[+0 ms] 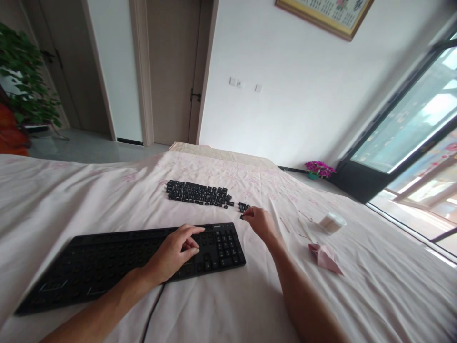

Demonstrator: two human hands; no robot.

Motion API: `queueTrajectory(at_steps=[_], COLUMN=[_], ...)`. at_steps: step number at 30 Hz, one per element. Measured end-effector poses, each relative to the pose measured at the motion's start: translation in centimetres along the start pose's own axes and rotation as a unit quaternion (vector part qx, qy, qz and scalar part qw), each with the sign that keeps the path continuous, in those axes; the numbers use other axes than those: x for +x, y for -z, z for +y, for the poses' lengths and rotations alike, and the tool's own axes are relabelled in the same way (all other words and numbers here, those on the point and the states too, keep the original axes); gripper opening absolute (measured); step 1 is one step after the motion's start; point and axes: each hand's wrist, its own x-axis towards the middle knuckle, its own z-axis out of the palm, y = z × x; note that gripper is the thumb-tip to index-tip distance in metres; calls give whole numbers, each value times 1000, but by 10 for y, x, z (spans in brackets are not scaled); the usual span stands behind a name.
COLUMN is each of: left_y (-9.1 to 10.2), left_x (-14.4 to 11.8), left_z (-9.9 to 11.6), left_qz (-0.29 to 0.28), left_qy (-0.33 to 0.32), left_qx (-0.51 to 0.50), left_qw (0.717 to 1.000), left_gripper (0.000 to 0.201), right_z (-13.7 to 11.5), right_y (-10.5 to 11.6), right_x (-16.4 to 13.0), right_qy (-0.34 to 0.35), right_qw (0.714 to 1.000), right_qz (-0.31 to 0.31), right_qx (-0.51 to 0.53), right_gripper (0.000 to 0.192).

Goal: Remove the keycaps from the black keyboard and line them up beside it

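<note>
Left hand point(176, 252) lies flat, fingers loose, on the black keyboard point(107, 267) near the bed's front edge; most key sockets bare, number pad filled. Right hand point(260, 221) pinches a small black keycap point(243, 216) (probably one; blurred) beside the loose keycaps point(198, 193) laid in rows mid-sheet. Pink floral sheet point(71, 190), wrinkled. Pink cloth point(325, 257) toward the right edge.

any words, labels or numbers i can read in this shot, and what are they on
None can be read.
Framed picture on the wall: rows of small characters, too small and blurred to read.
Loose keycaps on the sheet: white legends, too small to make out.
Keyboard under the left hand: key markings too faint to read.
Small keycap at the right hand: nothing legible.
</note>
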Motion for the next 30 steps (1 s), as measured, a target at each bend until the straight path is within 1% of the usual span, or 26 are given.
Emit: queueTrajectory(at_steps=[4,11,14,17,18,20,23,25,27,30], left_y=[0,0,0,1,1,2,2,2,3,3], left_x=[0,1,1,0,0,1,1,1,0,0], left_z=[0,-1,-1,-2,-2,-2,-2,-2,-1,-1], left_qz=[-3,-9,-12,-13,-13,-16,-19,-24,-30,-48], left_qy=[-5,-5,-10,-13,-12,-9,-6,-6,-8,-12], left_qx=[-4,-6,-4,-2,-2,-3,-2,3,15,33], left_qw=[1000,1000,1000,1000,1000,1000,1000,1000,999,998], left_gripper=[40,37,36,35,35,35,34,33,33,35], right_z=[6,8,4,-8,-14,-26,-48,-63,-76,-90], right_y=[-3,-11,-9,0,4,12,23,27,28,24], right_x=[0,0,-2,-5,-7,-11,-22,-31,-41,-53], right_qy=[-18,-2,-8,-17,-15,7,81,125,151,160], right_qw=[998,997,996,996,998,1000,991,980,966,934], right_qz=[-13,-26,-22,5,14,18,-9,-30,-67,-156], right_qx=[-53,-67,-83,-84,-67,3,109,153,198,278], right_gripper=[16,16,18,30,36,46,58,60,58,51])
